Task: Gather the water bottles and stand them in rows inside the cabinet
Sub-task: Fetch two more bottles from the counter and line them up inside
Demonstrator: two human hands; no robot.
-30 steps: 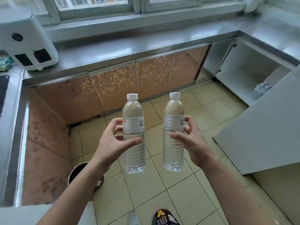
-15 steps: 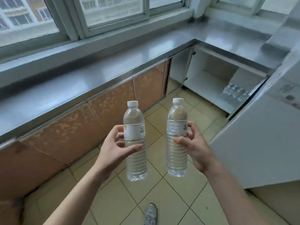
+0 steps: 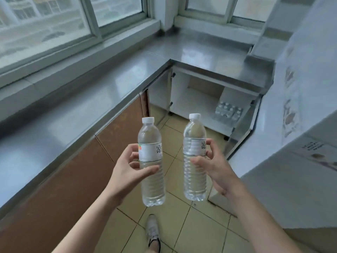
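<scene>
Head view: left hand (image 3: 125, 172) and right hand (image 3: 215, 168) each grip an upright water bottle (image 3: 152, 161); carry level toward the open cabinet (image 3: 197, 105).

Open white cabinet (image 3: 191, 99) at upper centre: left shelf floor bare; cluster of clear capped bottles (image 3: 228, 111) fills its right corner.

Two water bottles are held upright side by side above the tiled floor (image 3: 200, 221): the left bottle (image 3: 151, 161) in the left hand (image 3: 127, 172), the right bottle (image 3: 194, 157) in the right hand (image 3: 215, 167). A counter (image 3: 91, 110) is set along the left and wraps the far corner. Beneath that corner, ahead and right, an open cabinet (image 3: 191, 105) is placed, with a cluster of bottles (image 3: 228, 111) stood at its right side. A shoe (image 3: 152, 232) is seen below the bottles.
</scene>
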